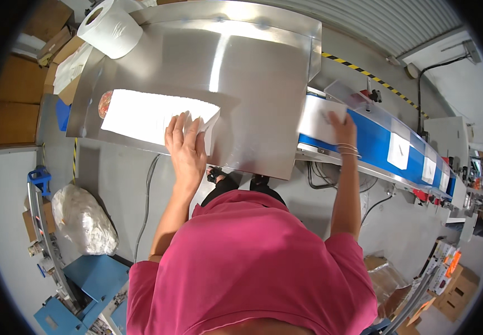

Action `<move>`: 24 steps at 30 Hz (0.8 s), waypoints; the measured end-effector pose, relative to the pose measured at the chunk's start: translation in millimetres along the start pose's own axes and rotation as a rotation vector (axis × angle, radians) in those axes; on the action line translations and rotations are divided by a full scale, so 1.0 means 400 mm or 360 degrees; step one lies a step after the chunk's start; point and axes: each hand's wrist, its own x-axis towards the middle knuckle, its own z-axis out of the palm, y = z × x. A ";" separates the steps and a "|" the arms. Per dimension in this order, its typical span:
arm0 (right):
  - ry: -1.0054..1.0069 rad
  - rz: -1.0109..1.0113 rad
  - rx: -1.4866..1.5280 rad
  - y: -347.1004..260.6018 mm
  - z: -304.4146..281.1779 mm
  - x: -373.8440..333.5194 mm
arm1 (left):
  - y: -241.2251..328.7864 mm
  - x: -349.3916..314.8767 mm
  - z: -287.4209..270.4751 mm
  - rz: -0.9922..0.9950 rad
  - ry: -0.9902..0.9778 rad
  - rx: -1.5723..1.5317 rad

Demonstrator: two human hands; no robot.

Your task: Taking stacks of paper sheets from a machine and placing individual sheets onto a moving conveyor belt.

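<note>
A long row of white folded sheets (141,117) lies on the metal table (258,72), leaning one against another. My left hand (185,134) rests on the near right end of that row, its fingers spread over the edges. A round red-patterned object (105,104) touches the row's far left end. Over to the right, my right hand (344,129) is above a white sheet (317,119) at the start of a blue conveyor belt (367,137). Its fingers touch or nearly touch the sheet and are smeared by motion. Farther along the belt lies another white sheet (399,151).
A large white roll (119,34) stands at the table's far left corner, beside a cardboard box (65,67). Clear guards (346,94) line the belt's far side. A filled plastic bag (85,219) sits on the floor at left. Cables hang below the belt.
</note>
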 end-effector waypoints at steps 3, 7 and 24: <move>0.0365 -0.0078 -0.0806 0.045 -0.093 0.040 | 0.002 0.000 -0.003 -0.0016 0.0013 -0.0014; 0.0499 -0.0471 -0.1197 -0.079 -0.041 -0.013 | 0.011 0.008 0.005 -0.0133 0.0016 -0.0178; -0.0387 -0.0060 0.0347 -0.129 0.142 -0.092 | -0.033 0.015 -0.027 -0.0036 -0.0065 0.0009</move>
